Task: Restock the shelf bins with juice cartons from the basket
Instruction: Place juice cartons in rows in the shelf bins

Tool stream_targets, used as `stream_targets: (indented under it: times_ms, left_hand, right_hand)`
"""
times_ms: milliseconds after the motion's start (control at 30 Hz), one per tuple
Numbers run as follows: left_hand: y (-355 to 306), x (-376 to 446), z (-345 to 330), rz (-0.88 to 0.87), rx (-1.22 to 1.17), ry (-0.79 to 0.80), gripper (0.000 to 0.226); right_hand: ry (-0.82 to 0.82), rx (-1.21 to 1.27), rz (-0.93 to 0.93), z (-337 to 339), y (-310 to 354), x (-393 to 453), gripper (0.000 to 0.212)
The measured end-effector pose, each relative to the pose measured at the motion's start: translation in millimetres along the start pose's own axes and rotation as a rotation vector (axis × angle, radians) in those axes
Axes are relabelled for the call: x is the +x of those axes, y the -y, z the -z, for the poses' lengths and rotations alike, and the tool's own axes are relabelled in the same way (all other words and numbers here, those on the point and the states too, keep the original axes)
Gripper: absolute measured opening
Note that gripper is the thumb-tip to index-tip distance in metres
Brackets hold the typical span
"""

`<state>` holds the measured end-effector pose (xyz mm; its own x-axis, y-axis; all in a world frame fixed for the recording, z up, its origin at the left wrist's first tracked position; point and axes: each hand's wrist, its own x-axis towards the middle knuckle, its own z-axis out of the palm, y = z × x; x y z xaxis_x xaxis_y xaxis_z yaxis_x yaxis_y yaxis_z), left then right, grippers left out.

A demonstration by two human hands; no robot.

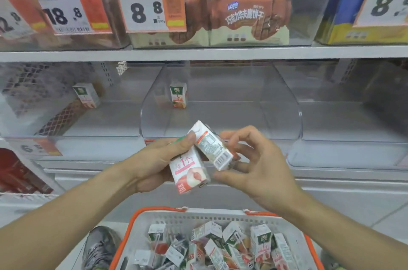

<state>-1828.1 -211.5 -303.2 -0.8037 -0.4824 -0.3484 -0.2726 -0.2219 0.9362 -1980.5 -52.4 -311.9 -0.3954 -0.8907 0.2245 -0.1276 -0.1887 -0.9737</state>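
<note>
Cartons sit gripped, peach carton [189, 172] in left hand [154, 163], barcode carton [213, 146] pinched by right hand [254, 166]; best stand each upright in the clear bin [220, 101] at twelve o'clock.

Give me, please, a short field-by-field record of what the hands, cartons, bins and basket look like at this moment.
left hand: left hand holds a peach carton upright, thumb on its top
right hand: right hand pinches a tilted second carton, barcode side showing
cartons touching: yes, side by side between the hands
middle bin: middle bin holds one orange carton at the back
left bin: one peach carton, standing tilted
basket: basket below the hands, with many loose cartons
</note>
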Motion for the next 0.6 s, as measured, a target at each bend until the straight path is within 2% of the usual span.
stream_targets:
  times_ms: [67, 100, 200, 233, 333, 433, 500, 600]
  left_hand:
    - [-3, 2, 5, -0.03, -0.008, -0.016, 0.051]
    - [-4, 2, 8, -0.038, -0.021, -0.022, 0.053]
    - [-4, -1, 15, -0.065, -0.068, 0.028, 0.077]
    - [-3, -3, 17, -0.074, -0.073, 0.058, 0.081]
    - [-3, -9, 19, -0.085, -0.09, 0.163, 0.079]
    - [-4, -16, 17, -0.072, -0.123, 0.23, 0.072]
    - [-5, -21, 18, -0.054, -0.093, 0.228, 0.068]
    - [-6, -28, 24, -0.038, -0.008, 0.225, 0.069]
  right_hand:
    - [0.076, -0.015, 0.045, -5, -1, 5, 0.045]
    - [0.105, 0.017, 0.064, -5, -1, 7, 0.041]
    - [0.11, 0.204, 0.037, -4, 1, 17, 0.02]
    - [0.088, 0.236, 0.01, -3, 0, 20, 0.02]
    - [0.125, 0.278, -0.086, 0, -5, 32, 0.045]
    - [0.371, 0.29, -0.237, 6, -6, 39, 0.067]
    - [0.475, 0.25, -0.268, 11, -8, 43, 0.064]
    - [0.532, 0.236, -0.252, 11, -10, 48, 0.054]
